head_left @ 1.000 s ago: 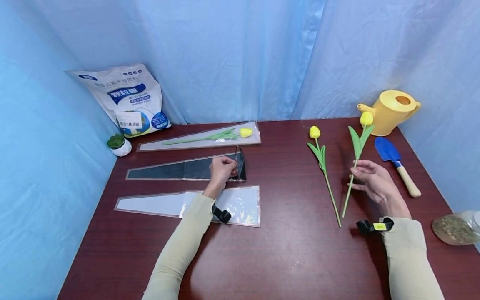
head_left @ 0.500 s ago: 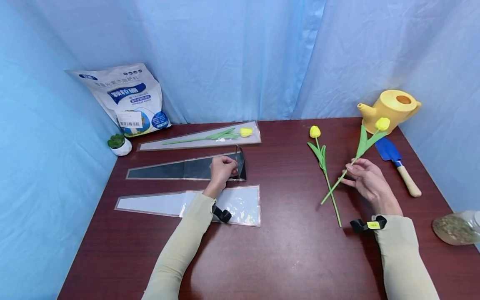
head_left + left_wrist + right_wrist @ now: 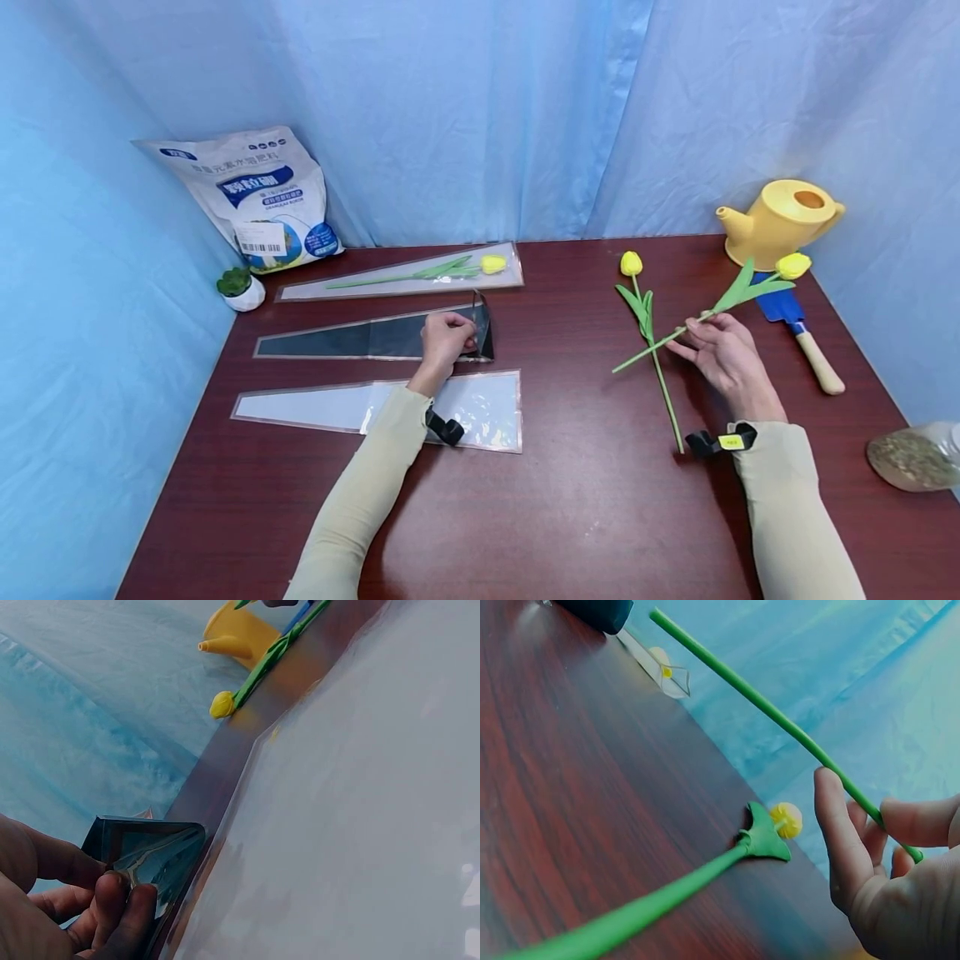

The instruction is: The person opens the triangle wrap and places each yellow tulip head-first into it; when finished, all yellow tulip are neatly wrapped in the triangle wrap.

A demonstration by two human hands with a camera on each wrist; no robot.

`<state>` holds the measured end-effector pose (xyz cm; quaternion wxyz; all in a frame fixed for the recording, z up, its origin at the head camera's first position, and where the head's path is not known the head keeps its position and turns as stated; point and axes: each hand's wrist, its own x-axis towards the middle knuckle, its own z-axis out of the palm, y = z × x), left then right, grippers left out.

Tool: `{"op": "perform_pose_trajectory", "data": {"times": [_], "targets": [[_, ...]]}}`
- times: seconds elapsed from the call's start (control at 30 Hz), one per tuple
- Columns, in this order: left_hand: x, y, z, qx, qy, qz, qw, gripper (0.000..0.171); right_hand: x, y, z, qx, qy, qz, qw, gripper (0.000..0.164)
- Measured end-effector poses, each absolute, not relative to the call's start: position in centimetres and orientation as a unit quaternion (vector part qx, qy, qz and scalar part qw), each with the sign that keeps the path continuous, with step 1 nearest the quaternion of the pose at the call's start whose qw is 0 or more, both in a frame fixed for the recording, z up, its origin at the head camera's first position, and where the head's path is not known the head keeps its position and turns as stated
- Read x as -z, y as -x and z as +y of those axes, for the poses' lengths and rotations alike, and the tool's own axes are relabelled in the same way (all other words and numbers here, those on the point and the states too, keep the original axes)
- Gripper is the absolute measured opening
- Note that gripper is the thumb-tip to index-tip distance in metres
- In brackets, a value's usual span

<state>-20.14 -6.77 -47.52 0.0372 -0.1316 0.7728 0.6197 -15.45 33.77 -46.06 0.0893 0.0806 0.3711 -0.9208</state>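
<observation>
In the head view, my left hand [image 3: 446,337] pinches the upper layer of a black flower sleeve [image 3: 337,341] at its wide end. That edge is lifted, so the mouth gapes, as the left wrist view also shows. My right hand [image 3: 729,358] holds a yellow tulip [image 3: 792,267] by its green stem, between thumb and fingers. The stem slants, flower end to the right and bare end to the left, above the table. Beneath it, a second tulip [image 3: 631,264] lies on the table. A third tulip [image 3: 492,264] lies in the far white sleeve [image 3: 300,291].
Nearest me lies another white sleeve [image 3: 300,410], partly under my left forearm. A yellow watering can [image 3: 776,221], a blue trowel [image 3: 816,362] and a jar [image 3: 911,458] stand or lie at the right. A fertilizer bag [image 3: 255,200] and a small potted plant [image 3: 240,289] are back left.
My right hand has moved left and turned the held tulip, so its stem went from near upright to slanting, bare end swinging left. My left hand keeps its place on the black sleeve.
</observation>
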Motion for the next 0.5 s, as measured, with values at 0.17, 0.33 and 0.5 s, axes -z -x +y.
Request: {"op": "perform_pose_trajectory", "data": {"times": [0.17,0.33,0.5], "targets": [[47.5,20.1,-6.8,-0.617,0.131,0.775,0.039,0.01,45.7,15.7,33.0,0.922,-0.117,0.363,0.057,0.017],[47.6,20.1,-6.8,-0.617,0.128,0.776,0.036,0.01,45.5,16.0,32.2,0.926,-0.151,0.344,0.029,0.019],[47.6,20.0,-6.8,-0.621,0.121,0.774,0.03,0.009,45.3,16.5,31.3,0.93,-0.168,0.326,0.01,0.022]]}}
